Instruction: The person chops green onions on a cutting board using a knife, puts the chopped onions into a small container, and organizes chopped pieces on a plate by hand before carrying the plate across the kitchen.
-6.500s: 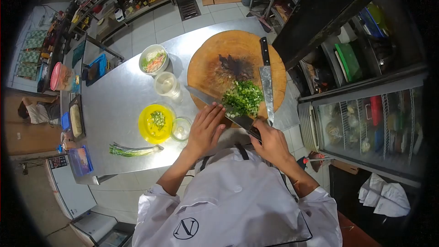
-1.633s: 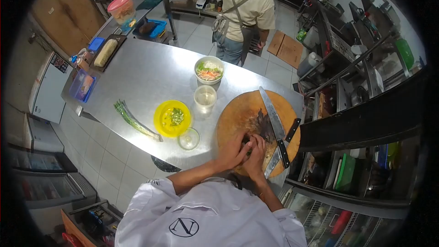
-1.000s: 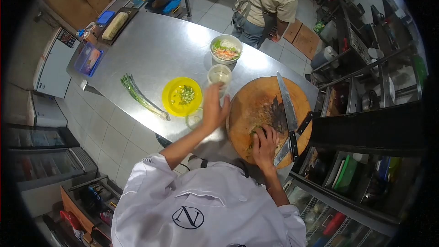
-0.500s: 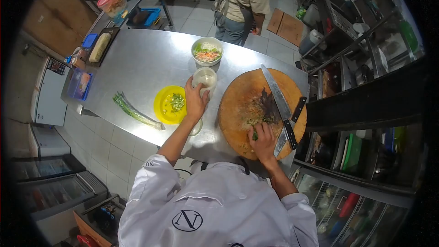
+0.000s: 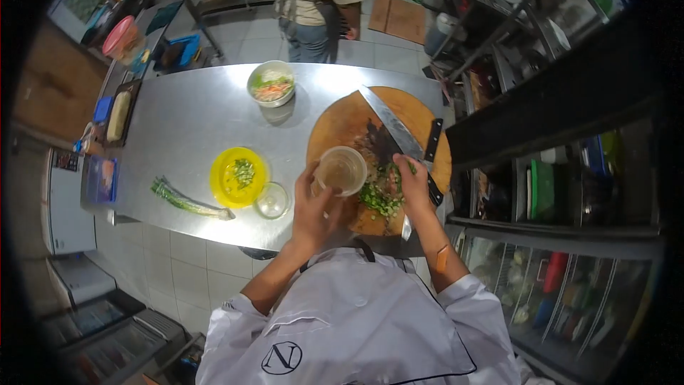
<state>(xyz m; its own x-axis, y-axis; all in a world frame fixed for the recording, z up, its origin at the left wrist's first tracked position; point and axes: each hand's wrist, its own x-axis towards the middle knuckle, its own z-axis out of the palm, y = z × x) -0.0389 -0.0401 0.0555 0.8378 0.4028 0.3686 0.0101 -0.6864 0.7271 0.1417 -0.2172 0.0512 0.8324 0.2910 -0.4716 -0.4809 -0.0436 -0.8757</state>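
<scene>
My left hand [image 5: 317,207] grips a clear plastic cup [image 5: 343,171] above the left part of the round wooden chopping board [image 5: 328,121]. Chopped green onion [image 5: 379,198] lies on the board, right of the cup. My right hand [image 5: 415,184] is closed over the board's right side, with a little green showing at its fingers. Two knives lie crossed there: one long blade [image 5: 390,122] points to the upper left, and the black handle [image 5: 433,140] of the other points away from me. A dark patch marks the board's middle.
On the steel table [image 5: 189,114] stand a bowl of shredded vegetables [image 5: 271,84], a yellow plate [image 5: 222,189] with chopped green onion, a small clear dish [image 5: 272,200] and a green onion bunch [image 5: 189,201]. A person [image 5: 313,7] stands beyond. Shelves and a fridge are at the right.
The clear cup, in my left hand, has moved from the table to over the board. My right hand has lifted off the chopped green onion, which now shows. The view has turned.
</scene>
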